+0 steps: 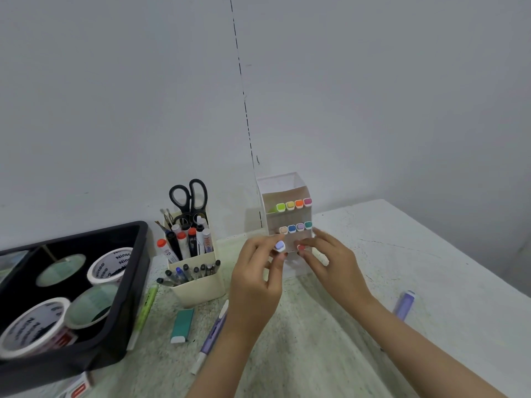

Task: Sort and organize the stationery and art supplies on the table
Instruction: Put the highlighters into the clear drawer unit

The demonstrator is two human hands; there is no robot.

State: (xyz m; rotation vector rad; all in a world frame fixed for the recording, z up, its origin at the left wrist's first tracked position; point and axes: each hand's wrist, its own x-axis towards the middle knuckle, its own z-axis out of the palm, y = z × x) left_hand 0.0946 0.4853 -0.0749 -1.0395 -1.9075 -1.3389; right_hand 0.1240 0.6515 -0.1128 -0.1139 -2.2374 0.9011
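**Sort roughly two-thirds in, rack's third row being loaded**

Done, as far as I can judge:
- Rack (287, 193) is standing at the back of the table (431, 254), top two rows filled, four coloured caps each.
- Organizer (201, 285) is already holding the pens, markers and scissors (189, 196).
- Tray (120, 320) is holding the tape rolls (110, 265).

Left:
- Four loose items are lying on the table: green highlighter (146, 308) against the tray's side, teal marker (182, 326) in front of the organizer, purple pen (212, 331) partly under the left forearm, lilac highlighter (405, 305) well off to the right.
- The third row is only starting to fill.

Hands:
- Left hand (258, 282) is pinching the lilac marker (279, 246) by its cap end, thumb and fingertips closed on it. It is holding it right at the rack's front face, at the left end of the third row, just below the peach cap.
- Right hand (336, 265) is at the rack's lower right. Its thumb is touching the red marker (301, 247) in the third row and its fingers are lying fairly straight along the rack's right edge. I can't tell whether it is gripping the cap, pushing it in, or just steadying the rack.

The lilac marker isn't seated yet. It is sitting just beside the red one, with a narrow gap between the two caps.
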